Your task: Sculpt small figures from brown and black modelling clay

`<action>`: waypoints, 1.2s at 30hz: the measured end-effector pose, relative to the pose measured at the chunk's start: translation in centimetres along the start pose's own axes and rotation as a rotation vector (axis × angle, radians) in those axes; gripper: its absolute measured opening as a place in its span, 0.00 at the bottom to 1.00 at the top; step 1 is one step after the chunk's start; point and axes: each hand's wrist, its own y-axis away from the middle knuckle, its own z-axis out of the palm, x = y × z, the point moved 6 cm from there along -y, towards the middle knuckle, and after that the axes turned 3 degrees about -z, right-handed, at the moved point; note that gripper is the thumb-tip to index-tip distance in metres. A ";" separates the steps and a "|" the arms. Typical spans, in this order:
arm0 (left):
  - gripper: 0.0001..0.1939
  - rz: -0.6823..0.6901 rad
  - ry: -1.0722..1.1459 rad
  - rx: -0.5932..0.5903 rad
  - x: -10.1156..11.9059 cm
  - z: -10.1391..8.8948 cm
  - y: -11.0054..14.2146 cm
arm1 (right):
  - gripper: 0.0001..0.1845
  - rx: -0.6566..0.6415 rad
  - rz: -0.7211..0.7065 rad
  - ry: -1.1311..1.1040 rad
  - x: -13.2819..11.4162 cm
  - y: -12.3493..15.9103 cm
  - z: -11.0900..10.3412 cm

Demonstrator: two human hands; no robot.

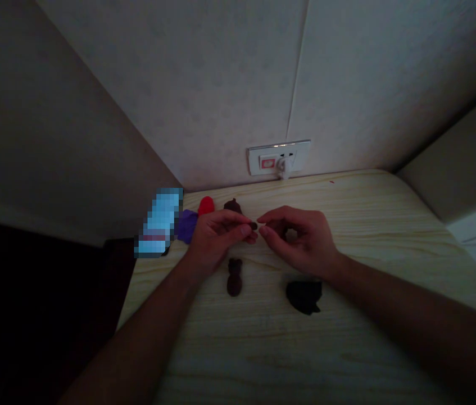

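Observation:
My left hand (216, 236) is closed in a pinch on a small dark brown bit of clay (253, 225) above a light wooden table (347, 349). My right hand (300, 239) is also pinched, its fingertips almost touching the left hand's; whether it grips the same bit I cannot tell. Below the hands a dark brown clay figure (234, 277) lies on the table. A black clay lump (304, 296) lies under my right wrist.
Behind my left hand sit a purple clay lump (187, 226), a red one (206, 206) and a brown one (232, 206). A blurred blue object (159, 222) stands at the table's left edge. A wall socket with a plug (279, 158) sits on the back wall.

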 end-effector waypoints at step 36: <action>0.12 -0.024 0.009 0.052 0.0 -0.2 -0.1 | 0.05 -0.033 -0.037 0.022 -0.5 0.3 0.3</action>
